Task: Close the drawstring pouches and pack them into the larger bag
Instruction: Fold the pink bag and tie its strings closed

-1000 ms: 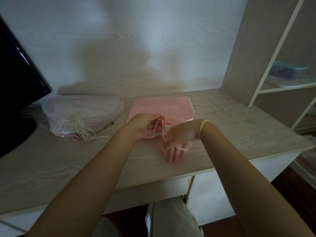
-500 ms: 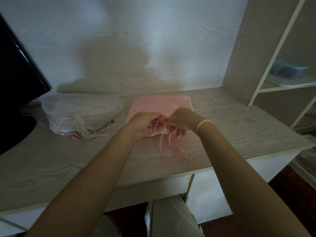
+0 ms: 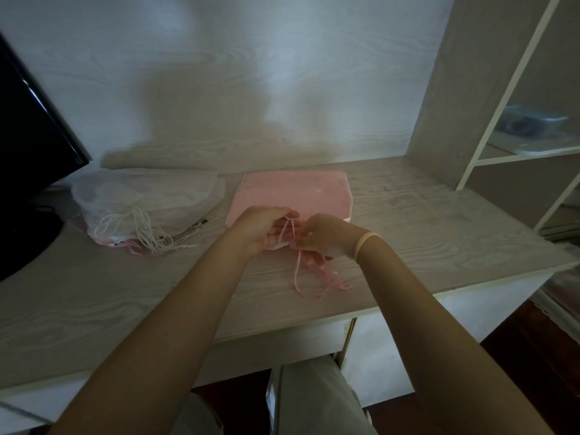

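A flat pink drawstring pouch [image 3: 292, 193] lies on the wooden desk [image 3: 94, 296] in front of me. My left hand [image 3: 263, 226] grips the pouch's near edge at its mouth. My right hand [image 3: 323, 235] pinches the pink drawstrings [image 3: 314, 277] just beside it, and the loose ends trail toward the desk's front edge. To the left lies a larger white translucent bag [image 3: 141, 199] with white cords [image 3: 141, 230] spilling from its mouth and something pink showing beneath it.
A black monitor [image 3: 28, 158] stands at the far left on its dark base. A shelf unit [image 3: 502, 136] rises at the right, holding a clear plastic box [image 3: 530, 124]. The desk's front edge runs just below my forearms.
My right hand has risen from flat on the desk to the pouch's mouth beside my left hand, taking hold of the pink strings. The string ends now lie loose on the desk.
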`<state>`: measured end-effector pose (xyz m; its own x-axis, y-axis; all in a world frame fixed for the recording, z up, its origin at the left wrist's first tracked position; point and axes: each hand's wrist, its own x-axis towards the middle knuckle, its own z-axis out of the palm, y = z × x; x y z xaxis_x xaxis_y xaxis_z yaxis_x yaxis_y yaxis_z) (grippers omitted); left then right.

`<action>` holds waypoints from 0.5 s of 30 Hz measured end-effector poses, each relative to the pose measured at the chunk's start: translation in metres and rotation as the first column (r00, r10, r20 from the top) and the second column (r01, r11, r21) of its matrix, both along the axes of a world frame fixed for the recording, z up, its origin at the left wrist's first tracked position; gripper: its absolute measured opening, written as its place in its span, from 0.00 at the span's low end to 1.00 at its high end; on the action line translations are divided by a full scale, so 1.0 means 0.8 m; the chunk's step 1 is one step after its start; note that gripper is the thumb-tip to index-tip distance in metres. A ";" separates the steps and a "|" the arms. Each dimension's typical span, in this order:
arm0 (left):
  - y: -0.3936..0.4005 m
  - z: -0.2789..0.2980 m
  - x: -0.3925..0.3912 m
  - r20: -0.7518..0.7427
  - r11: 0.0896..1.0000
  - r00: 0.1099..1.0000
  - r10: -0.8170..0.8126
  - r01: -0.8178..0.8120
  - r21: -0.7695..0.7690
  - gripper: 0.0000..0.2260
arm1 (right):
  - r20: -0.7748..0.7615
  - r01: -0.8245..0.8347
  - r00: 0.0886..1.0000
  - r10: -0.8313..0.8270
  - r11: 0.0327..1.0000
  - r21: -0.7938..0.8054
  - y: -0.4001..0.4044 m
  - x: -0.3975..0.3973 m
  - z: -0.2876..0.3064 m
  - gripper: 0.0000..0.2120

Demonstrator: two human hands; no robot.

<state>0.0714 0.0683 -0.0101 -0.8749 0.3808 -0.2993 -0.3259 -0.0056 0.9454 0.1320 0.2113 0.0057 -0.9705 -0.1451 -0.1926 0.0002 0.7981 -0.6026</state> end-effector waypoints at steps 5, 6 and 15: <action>-0.002 0.008 0.004 -0.065 0.994 0.992 -0.105 0.106 0.001 0.08 | 0.028 -0.032 0.999 0.031 0.998 0.049 0.001 -0.003 0.004 0.19; -0.003 0.007 0.002 -0.108 0.993 0.987 -0.117 0.113 -0.036 0.10 | 0.041 -0.042 0.998 0.038 0.995 0.091 0.002 -0.002 0.007 0.21; -0.009 0.007 -0.003 -0.539 0.909 0.836 -0.105 -0.139 -0.393 0.11 | -0.161 0.162 0.966 -0.202 0.959 -0.233 0.004 -0.029 0.017 0.11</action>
